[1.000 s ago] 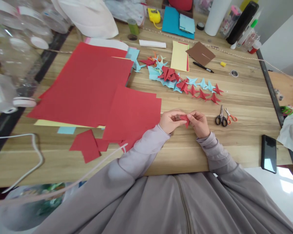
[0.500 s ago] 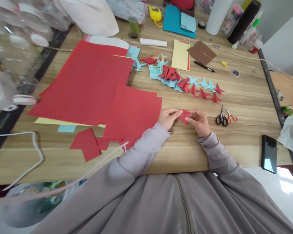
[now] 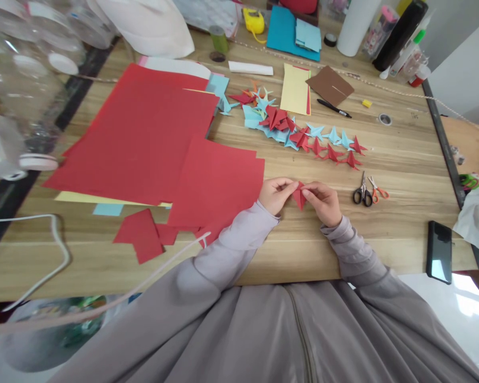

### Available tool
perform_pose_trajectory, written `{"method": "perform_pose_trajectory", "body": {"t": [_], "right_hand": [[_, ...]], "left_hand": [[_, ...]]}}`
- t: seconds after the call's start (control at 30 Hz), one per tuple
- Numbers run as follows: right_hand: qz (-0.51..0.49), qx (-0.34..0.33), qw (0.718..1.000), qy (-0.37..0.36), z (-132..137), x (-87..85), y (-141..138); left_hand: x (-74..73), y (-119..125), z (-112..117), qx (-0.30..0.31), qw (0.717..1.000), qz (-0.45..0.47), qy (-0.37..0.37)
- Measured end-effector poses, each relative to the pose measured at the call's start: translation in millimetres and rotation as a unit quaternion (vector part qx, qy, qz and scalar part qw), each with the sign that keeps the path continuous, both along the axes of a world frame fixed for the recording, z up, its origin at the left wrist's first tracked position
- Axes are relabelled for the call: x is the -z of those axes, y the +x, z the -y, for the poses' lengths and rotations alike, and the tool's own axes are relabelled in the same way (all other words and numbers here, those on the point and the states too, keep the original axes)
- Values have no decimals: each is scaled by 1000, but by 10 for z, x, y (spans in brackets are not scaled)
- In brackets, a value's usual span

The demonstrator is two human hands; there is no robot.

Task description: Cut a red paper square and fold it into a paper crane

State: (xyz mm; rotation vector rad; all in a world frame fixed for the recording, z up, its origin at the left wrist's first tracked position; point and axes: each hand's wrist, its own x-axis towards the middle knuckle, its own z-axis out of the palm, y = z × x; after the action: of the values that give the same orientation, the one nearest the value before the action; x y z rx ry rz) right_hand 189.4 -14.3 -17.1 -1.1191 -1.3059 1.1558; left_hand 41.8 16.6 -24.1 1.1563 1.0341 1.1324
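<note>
A small piece of folded red paper (image 3: 299,198) is pinched between my two hands just above the wooden table. My left hand (image 3: 277,194) grips its left edge with thumb and forefinger. On the other side, my right hand (image 3: 323,201) pinches the upper right part, fingers closed. The paper tapers to a point at its lower end. Beyond my hands lie several folded paper cranes, red ones (image 3: 332,153) and light blue ones (image 3: 333,136), in rows and a heap. Large red sheets (image 3: 219,181) lie beside my left hand, one partly under that forearm.
Black-handled scissors (image 3: 362,196) and orange-handled scissors (image 3: 378,190) lie right of my hands. A phone (image 3: 439,252) rests near the right front edge. Red paper scraps (image 3: 147,236) lie at left. A pen (image 3: 333,108), brown paper (image 3: 330,86) and a yellow tape measure (image 3: 254,22) are farther back.
My right hand has shifted slightly, its grip now higher on the folded red paper. The paper has turned and shows a narrower, downward-pointing shape. My left hand has barely moved.
</note>
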Motion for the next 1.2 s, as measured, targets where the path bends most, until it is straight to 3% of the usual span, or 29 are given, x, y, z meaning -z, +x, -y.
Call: {"method": "perform_pose_trajectory", "body": {"t": [0.13,0.33,0.53,0.77,1.03,1.2], "right_hand": [[-11,19,999,-29,-11,-23,-3],[-80,11,995,-56,-40,22,10],[-62,10,997,-47,-48,17,22],[-42,2,999,-28,-46,-7,24],[-72,19,997,-11,-62,9,67],[-115,37,991,-58,-53,34,68]], "left_hand": [[-17,5,4,-25,998,-26,50],[-6,-9,-29,-2,995,-18,98],[24,-19,-59,27,996,47,65],[10,-7,-48,36,997,46,47],[-38,-20,-43,146,988,29,52],[-78,-61,-39,212,974,15,74]]}}
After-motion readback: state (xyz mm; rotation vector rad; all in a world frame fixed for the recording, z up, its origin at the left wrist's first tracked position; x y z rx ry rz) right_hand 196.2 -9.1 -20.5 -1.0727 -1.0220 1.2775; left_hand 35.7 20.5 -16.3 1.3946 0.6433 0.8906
